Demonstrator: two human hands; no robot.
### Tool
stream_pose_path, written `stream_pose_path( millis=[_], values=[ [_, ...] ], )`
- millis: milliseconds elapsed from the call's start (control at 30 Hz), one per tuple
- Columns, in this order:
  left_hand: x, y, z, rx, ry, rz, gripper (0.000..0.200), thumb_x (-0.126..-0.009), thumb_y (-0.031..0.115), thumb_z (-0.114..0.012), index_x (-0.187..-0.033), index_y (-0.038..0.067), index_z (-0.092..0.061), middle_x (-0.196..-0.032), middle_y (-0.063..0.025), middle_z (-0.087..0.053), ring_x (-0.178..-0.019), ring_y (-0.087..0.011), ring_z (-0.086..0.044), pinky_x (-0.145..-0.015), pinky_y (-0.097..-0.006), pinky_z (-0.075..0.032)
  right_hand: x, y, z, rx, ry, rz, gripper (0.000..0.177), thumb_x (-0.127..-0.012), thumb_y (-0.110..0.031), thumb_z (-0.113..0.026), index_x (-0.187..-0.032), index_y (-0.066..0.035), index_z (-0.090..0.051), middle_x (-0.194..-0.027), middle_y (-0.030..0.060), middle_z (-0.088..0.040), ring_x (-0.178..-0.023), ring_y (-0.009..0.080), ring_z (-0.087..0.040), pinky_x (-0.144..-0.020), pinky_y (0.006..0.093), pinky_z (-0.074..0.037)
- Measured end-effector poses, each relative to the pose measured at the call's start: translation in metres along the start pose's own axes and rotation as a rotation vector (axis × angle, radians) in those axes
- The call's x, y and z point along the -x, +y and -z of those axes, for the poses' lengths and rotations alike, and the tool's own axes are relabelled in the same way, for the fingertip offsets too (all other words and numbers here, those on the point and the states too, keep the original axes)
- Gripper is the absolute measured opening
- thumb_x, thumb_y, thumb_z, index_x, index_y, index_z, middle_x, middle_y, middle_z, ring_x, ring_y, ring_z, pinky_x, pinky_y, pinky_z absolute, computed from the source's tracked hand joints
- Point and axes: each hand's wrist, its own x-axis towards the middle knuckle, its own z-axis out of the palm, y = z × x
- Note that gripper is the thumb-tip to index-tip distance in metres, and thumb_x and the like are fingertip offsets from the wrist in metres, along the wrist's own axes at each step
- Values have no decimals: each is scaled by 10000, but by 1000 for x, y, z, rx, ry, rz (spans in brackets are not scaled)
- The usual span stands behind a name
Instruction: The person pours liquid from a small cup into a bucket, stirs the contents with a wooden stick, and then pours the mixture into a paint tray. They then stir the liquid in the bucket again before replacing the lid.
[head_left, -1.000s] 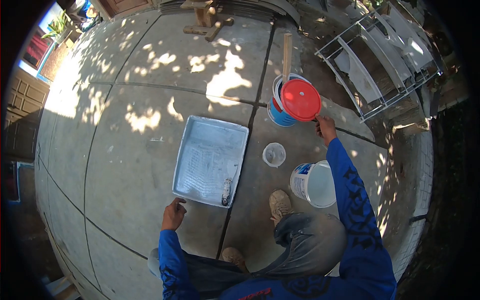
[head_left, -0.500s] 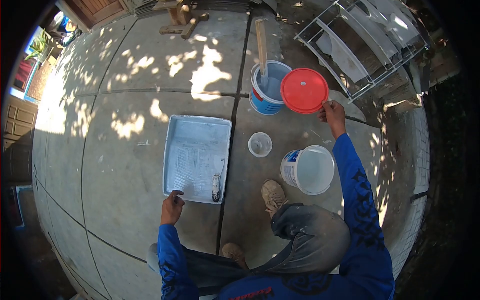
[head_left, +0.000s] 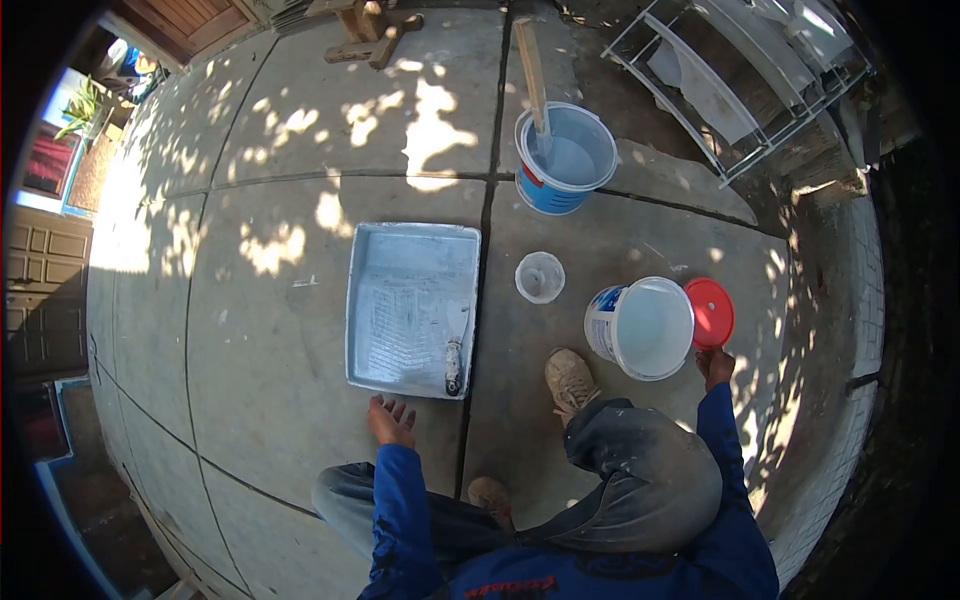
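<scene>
My right hand [head_left: 715,367] grips the edge of a round red bucket lid [head_left: 710,312], just right of a white bucket [head_left: 655,328] with pale contents. The bucket partly covers the lid's left side in this view. My left hand [head_left: 391,421] is empty, fingers apart, just below the near edge of a paint tray [head_left: 415,270] coated in pale blue-white paint. A paint-smeared scraper-like tool [head_left: 453,365] lies in the tray's near right corner. Farther off stands an uncovered blue bucket [head_left: 552,195] of pale paint, with a wooden stick [head_left: 530,70] leaning in it.
A small whitish cup [head_left: 540,278] sits on the concrete floor between tray and white bucket. At the far right is a white metal rack [head_left: 735,150] holding panels. A wooden stand [head_left: 370,40] is at the back. My shoe [head_left: 572,380] is near the white bucket.
My right hand has brought the red lid from beside the blue bucket back toward me, to the white bucket's right side. My left hand has drawn off the tray's edge and its fingers have spread.
</scene>
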Motion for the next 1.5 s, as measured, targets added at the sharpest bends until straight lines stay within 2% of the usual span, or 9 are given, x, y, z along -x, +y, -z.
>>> stream_pose_path(
  millis=[100,233,300,433,600,733,833,1100,1500],
  values=[
    [19,-23,-9,48,-48,185,680,-934,427,-485,-1481,76,-283,-1510,-171,-296,-1345,-341,-365,-1061,-548,-345,17,36,-4,-40,-8,-91,328,-916,-288,-596,-907,35,-654,-721,108,-680,-579,203,-659,-509,309,-548],
    [10,-39,-16,154,-156,231,707,-946,451,-457,-1516,95,-234,-1514,-171,-305,-1365,-353,-362,-1070,-559,-343,16,67,-9,-77,-40,-175,292,-924,-261,-584,-939,21,-655,-794,110,-695,-676,220,-690,-582,337,-581],
    [9,-38,-20,116,-382,148,718,-962,464,-419,-1537,108,-176,-1529,-169,-285,-1388,-352,-340,-1080,-575,-332,17,70,-9,-9,-77,-233,286,-921,-270,-596,-1023,-6,-640,-820,120,-698,-719,232,-697,-637,376,-589],
    [18,-26,-32,149,-404,132,721,-970,471,-404,-1542,111,-154,-1533,-176,-277,-1390,-349,-341,-1091,-575,-326,34,68,-5,119,-141,-224,368,-925,-343,-590,-1137,-43,-603,-873,124,-698,-746,227,-691,-656,380,-579],
    [28,-9,-61,174,-618,-5,764,-971,481,-458,-1543,111,-111,-1538,-235,-233,-1428,-375,-266,-1106,-542,-349,84,41,-17,-73,-254,-195,550,-947,-547,-474,-1289,-119,-524,-999,134,-689,-802,248,-692,-674,386,-541],
    [26,-6,-88,233,-585,41,758,-973,480,-460,-1544,124,-111,-1552,-218,-210,-1421,-374,-272,-1091,-525,-369,147,-1,-42,-271,-365,-236,623,-951,-604,-442,-1347,-124,-471,-1040,132,-681,-818,262,-690,-673,388,-521],
    [20,-11,-98,265,-542,70,758,-973,478,-462,-1545,128,-109,-1561,-204,-199,-1411,-366,-288,-1087,-518,-375,166,-12,-51,-272,-504,-198,627,-966,-592,-434,-1379,-120,-416,-1066,134,-674,-792,253,-697,-638,373,-544],
    [8,-26,-69,133,-584,8,741,-981,450,-466,-1547,123,-117,-1572,-200,-199,-1400,-348,-323,-1066,-514,-407,177,-21,-69,-103,-470,37,428,-969,-221,-477,-1341,-31,-382,-1010,184,-663,-712,268,-710,-562,342,-604],
    [-4,23,-38,69,-411,-143,711,-974,379,-491,-1543,106,-162,-1568,-194,-221,-1401,-358,-335,-1088,-522,-373,168,-32,-115,-208,-449,86,387,-960,-166,-467,-1305,-4,-398,-1041,205,-659,-766,293,-722,-626,365,-622]
  ],
)
